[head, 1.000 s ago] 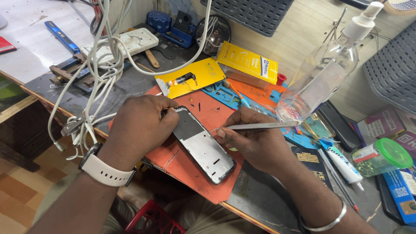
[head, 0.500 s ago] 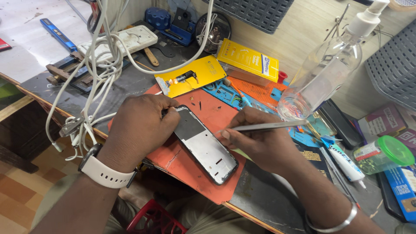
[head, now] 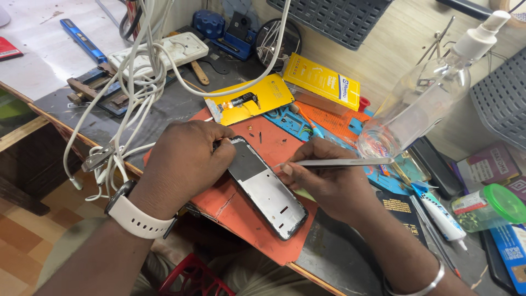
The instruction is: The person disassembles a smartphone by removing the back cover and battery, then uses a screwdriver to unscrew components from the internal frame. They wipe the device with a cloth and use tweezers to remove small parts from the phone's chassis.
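Little has changed over the last second. The left hand [head: 181, 164], at nine o'clock, still pins the top end of the opened silver-and-black phone chassis [head: 267, 187], fingers curled closed on its edge. The chassis stays on the orange work mat [head: 241, 216]. At three o'clock the right hand [head: 329, 183] keeps pinching slim metal tweezers [head: 334, 162], tips now nearer the chassis's upper edge.

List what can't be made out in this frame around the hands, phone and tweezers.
Head view:
- Tweezers tips: hidden behind the right hand fingers, so any part they pinch is unseen.
- Phone top end: covered by the left hand.
- Screws on the orange mat: too small to tell their type.
- Bottle: clear, so its fill level is unreadable.
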